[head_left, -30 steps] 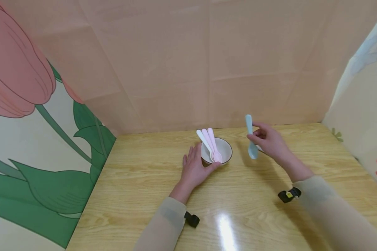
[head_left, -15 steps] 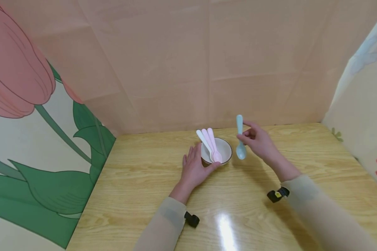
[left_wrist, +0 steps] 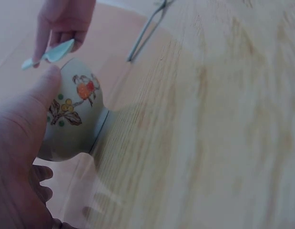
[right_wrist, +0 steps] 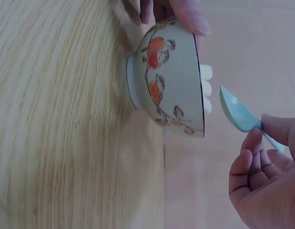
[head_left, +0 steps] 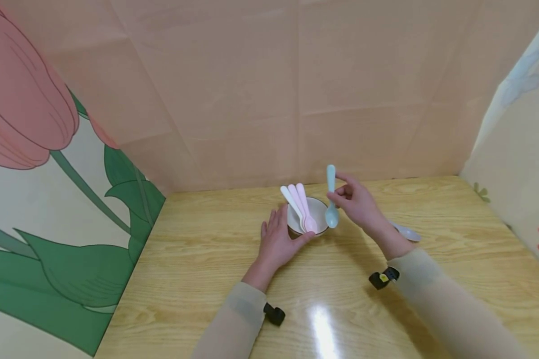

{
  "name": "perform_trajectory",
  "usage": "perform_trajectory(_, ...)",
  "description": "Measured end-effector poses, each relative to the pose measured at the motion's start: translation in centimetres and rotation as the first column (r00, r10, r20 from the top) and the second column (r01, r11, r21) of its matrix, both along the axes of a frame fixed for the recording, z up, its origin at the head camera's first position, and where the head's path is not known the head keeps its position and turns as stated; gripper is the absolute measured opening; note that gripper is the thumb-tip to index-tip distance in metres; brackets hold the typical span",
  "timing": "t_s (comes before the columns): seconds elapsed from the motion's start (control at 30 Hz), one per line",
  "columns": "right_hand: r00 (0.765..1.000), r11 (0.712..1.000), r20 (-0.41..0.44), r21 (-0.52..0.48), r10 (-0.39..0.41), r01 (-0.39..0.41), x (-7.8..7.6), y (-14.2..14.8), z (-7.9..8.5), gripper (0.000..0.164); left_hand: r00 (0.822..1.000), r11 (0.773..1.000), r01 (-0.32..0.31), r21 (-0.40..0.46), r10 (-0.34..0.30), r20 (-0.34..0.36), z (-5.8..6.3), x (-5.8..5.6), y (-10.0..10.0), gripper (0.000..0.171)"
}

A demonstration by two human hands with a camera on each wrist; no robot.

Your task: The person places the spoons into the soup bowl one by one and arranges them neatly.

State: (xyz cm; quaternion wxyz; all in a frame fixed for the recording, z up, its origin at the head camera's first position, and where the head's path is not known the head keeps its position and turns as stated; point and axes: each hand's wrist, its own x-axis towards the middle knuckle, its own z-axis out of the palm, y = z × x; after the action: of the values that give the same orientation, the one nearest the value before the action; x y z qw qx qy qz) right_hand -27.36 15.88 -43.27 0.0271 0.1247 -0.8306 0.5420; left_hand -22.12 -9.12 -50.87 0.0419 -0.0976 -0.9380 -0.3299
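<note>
A white bowl [head_left: 319, 210] with a dark rim and an orange fruit pattern [right_wrist: 157, 90] stands on the table, steadied by my left hand [head_left: 279, 241], whose thumb lies at the near rim and whose fingers curve round the left side. One white spoon [head_left: 293, 199] and two pink spoons [head_left: 312, 223] lean in it, handles up and to the back left. My right hand [head_left: 359, 203] pinches a light blue-green spoon [head_left: 331, 217] by its handle, bowl end down. In the right wrist view this spoon [right_wrist: 238, 112] is above the rim, apart from the bowl.
Another spoon, pale lavender [head_left: 406, 232], lies on the wooden table [head_left: 197, 259] right of the bowl, partly hidden by my right wrist. A pinkish backdrop [head_left: 233, 99] rises behind the table's far edge. Printed panels stand at the left and right.
My right hand has moved left with the blue-green spoon, from right of the bowl to its right rim. The lavender spoon shows more. My left hand stays on the bowl.
</note>
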Motion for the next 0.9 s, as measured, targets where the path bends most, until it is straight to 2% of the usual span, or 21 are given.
perform_trajectory(0.33,1.000,1.000,0.001,-0.014,-0.006,0.006,-0.3,-2.0,-0.5,0.065,1.000,1.000,-0.001,-0.010,0.001,0.020,0.0,0.0,0.0,0.119)
perform_trajectory(0.7,1.000,0.999,0.031,0.052,0.004,-0.005,-0.6,-3.0,-1.2,0.066,1.000,1.000,-0.006,-0.005,0.006,0.003,-0.1,-0.1,0.1,0.119)
perform_trajectory(0.9,0.999,0.993,0.037,0.112,-0.029,0.025,-0.5,-3.5,-1.6,0.068,1.000,1.000,-0.004,-0.007,0.004,-0.003,-0.2,-0.1,0.1,0.118)
